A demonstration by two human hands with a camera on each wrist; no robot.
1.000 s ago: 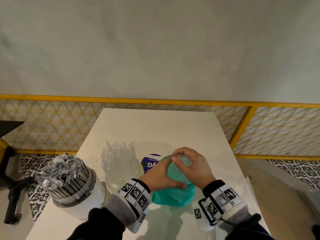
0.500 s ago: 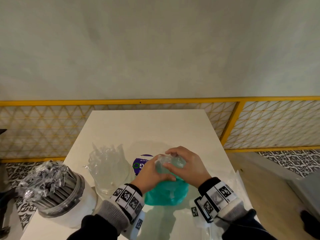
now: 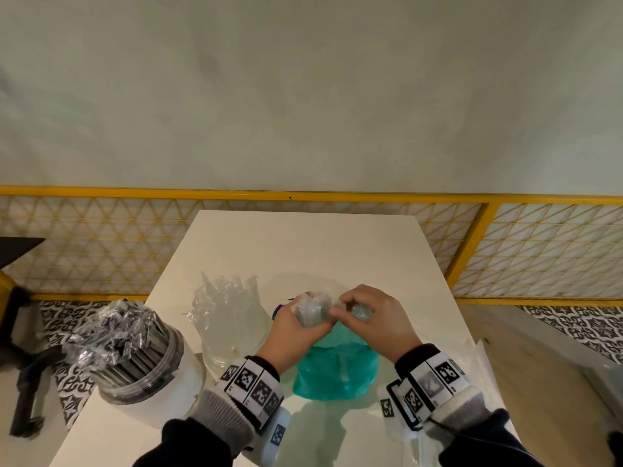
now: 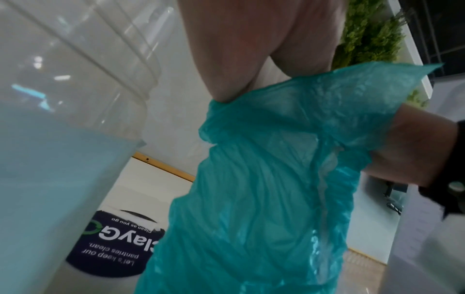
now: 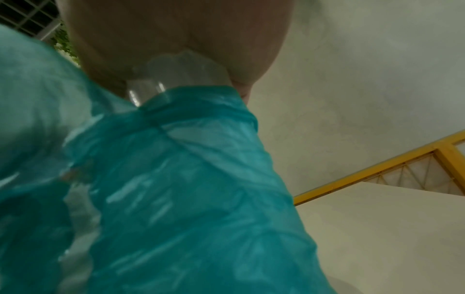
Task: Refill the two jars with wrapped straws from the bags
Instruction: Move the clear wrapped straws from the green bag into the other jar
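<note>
While both hands, left hand and right hand, pinched the crinkly teal plastic bag's clear top at six o'clock, opening it looked next, toward the clear jar at nine.

The round dark label reads "Let's keep our pantries clean", perhaps "Clean as you go".

My left hand and right hand have drawn apart at the centre of the head view, stretching open the clear mouth of the teal bag. A second ago my fingers overlapped on its top; now each hand pinches its own side, and crumpled clear plastic shows between them.
</note>
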